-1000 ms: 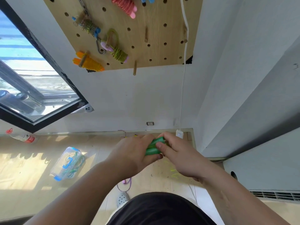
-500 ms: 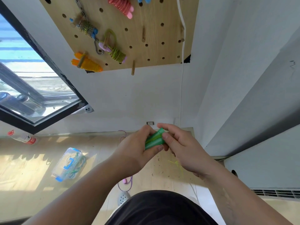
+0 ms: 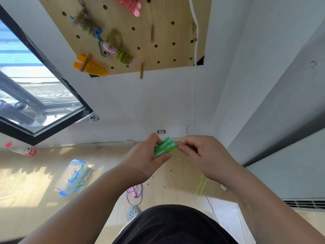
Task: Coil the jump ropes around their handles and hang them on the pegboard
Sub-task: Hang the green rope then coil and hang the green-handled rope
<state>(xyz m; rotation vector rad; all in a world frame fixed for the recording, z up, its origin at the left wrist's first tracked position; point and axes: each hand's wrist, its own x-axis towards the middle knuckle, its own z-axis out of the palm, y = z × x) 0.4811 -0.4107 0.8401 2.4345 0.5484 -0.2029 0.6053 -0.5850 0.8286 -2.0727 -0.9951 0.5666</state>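
The right hand point(image 3: 207, 155) is farther right now, maybe pinching the rope point(image 3: 169, 148). The left hand point(image 3: 144, 159) grips the green handles point(image 3: 168, 141) just beside it.

Glossy green plastic handles point(image 3: 164, 147) — matt pale wood pegboard point(image 3: 158, 32)

The left hand point(image 3: 145, 162) covers the near ends of the green handles point(image 3: 166, 144); the pegboard point(image 3: 163, 13) and its pink coiled rope point(image 3: 129, 4) are cut by the top edge. The purple rope point(image 3: 134, 193) on the floor lies partly behind the left forearm point(image 3: 88, 199).
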